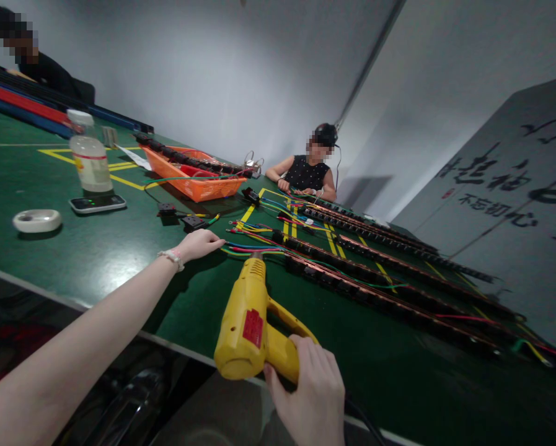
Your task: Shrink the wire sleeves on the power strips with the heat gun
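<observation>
My right hand is closed round the handle of a yellow power tool with a red label. Its nozzle points away from me at the near ends of several long dark socket strips with red, green, blue and yellow wires. My left hand reaches out over the green table. Its fingers lie stretched out and flat beside the coloured wire ends. It holds nothing. A pale bracelet sits on the left wrist.
An orange tray with strips stands further back. A plastic bottle stands on a small scale, with a white tape roll beside it. One person sits at the table's far end, another at the top left.
</observation>
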A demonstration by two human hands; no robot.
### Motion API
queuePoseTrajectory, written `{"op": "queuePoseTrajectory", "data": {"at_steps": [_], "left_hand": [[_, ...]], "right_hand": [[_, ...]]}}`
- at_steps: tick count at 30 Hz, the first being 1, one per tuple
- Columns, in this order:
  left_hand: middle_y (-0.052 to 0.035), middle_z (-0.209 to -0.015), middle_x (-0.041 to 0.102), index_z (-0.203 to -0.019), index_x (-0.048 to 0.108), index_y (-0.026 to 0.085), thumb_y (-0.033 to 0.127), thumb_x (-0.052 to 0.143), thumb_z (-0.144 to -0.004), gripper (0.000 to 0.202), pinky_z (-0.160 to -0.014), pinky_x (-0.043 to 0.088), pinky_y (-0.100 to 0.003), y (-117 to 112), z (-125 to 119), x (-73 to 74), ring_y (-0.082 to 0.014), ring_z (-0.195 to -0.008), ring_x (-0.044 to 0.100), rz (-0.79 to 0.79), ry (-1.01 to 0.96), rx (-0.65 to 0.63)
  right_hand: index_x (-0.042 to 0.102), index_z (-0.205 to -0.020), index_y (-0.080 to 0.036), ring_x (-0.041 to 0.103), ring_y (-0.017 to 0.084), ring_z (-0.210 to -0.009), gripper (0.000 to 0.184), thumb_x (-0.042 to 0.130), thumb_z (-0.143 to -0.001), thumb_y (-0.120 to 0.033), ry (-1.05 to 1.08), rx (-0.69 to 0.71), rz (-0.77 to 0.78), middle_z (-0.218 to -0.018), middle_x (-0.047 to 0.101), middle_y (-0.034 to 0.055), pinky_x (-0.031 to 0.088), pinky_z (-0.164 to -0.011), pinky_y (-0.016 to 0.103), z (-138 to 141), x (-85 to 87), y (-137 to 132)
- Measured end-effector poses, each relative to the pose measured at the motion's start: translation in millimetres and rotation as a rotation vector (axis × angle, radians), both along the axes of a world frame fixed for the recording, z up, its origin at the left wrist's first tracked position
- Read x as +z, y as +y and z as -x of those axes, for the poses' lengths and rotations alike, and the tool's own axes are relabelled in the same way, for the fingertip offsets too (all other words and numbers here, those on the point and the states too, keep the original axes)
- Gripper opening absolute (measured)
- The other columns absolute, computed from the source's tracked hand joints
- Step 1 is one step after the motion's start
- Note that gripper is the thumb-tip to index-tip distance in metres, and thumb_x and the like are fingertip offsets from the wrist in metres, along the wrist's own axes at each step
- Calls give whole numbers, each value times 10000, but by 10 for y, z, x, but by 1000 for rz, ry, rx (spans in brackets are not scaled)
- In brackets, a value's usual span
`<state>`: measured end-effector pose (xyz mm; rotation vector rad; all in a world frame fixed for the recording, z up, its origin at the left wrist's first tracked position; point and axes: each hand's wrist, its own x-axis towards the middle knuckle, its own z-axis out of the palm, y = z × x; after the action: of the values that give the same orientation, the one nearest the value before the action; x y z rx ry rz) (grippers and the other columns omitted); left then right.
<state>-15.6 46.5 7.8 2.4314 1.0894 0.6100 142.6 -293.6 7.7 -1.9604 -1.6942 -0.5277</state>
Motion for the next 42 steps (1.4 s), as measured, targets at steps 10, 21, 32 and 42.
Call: {"op": "queuePoseTrajectory", "data": {"at_steps": [10,21,32,42], "left_hand": [[-43,-543,587,-609,677,170,641,334,-810,616,-532,281,-266,-11,-1,23,-168,-535,479,21,-15,22],[-24,-639,621,-758,723,157,650,356,-814,616,-549,290,-250,-3,22,-1,-151,-588,485,23,16,-19],[13,-514,463,-640,666,156,632,386,-801,575,-513,228,-263,-1,24,13,-119,-511,381,30,47,-22],[16,-470,402,-481,511,164,510,467,-725,425,-480,209,-265,4,12,25,-107,-469,354,105,44,-26]], "right_hand": [[540,-895,-202,532,222,-755,322,668,-685,-410,233,145,44,-805,581,22,399,-711,359,408,50,386],[597,-1098,-222,598,220,-841,468,731,-684,-393,274,215,42,-949,668,26,437,-773,345,164,97,336],[577,-980,-214,588,213,-791,350,641,-769,-486,154,52,1,-900,654,26,420,-703,325,-214,14,68],[576,-982,-176,588,194,-762,462,478,-859,-610,-80,-137,-140,-885,664,49,405,-707,305,-330,-97,-23]]}}
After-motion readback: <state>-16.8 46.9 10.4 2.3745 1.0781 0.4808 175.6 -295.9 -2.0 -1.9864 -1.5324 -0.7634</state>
